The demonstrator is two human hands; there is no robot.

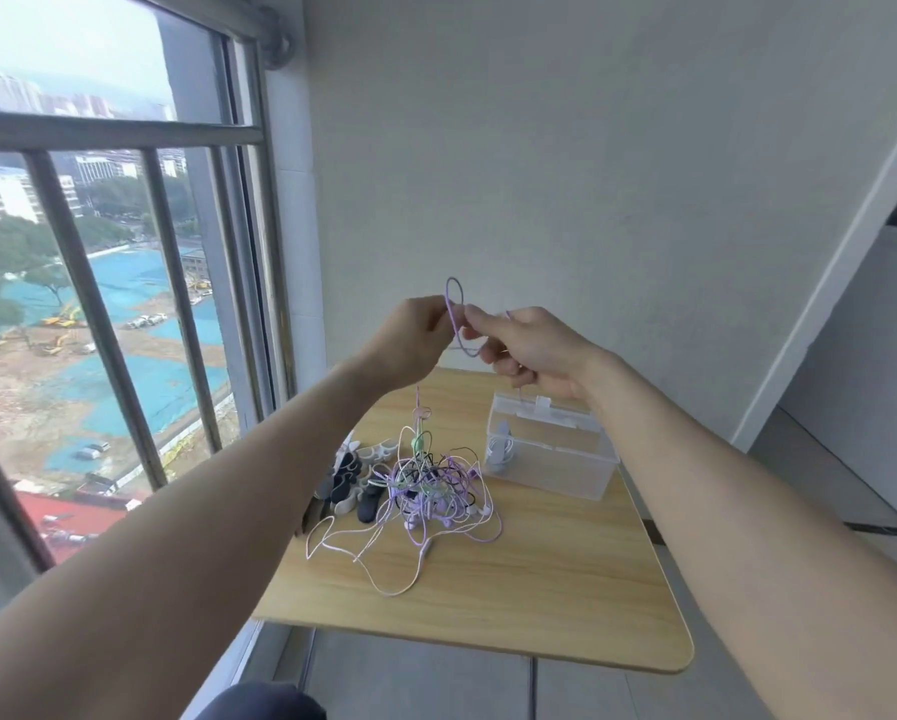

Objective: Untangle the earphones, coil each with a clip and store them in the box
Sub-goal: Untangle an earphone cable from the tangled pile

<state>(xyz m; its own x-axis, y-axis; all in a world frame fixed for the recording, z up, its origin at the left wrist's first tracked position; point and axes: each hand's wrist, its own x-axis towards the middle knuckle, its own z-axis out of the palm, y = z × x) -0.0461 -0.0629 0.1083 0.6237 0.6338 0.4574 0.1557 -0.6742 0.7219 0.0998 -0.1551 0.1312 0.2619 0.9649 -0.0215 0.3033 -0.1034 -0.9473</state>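
At far left we see a barred window [124,283] that looks down on a building site and blue-covered ground. Moving right, our left hand [410,345] is raised above the table, its fingers curled in a pinch on a purple earphone cable [453,309], which rises in a narrow loop between the two hands. Just beside it, our right hand [534,350] pinches the same cable from the other side, the fingertips of both hands almost meeting. From the left hand a strand drops straight down into the tangle of earphones [430,491], a knot of purple, white, green and black cords that lies near the middle of the light wooden table [565,605]. White cords trail out of the tangle toward the near edge of the table.

Left of the tangle, and touching it, sits a small heap of cable clips [355,478], white ones and dark ones. Right of the tangle, toward the far side of the table, stands the clear plastic box [555,459]. A coiled white earphone [499,449] already lies at its left end. We cannot tell whether the box lid is fully closed. Behind everything is a plain pale wall [617,174], and at far right a doorway opens off the room.
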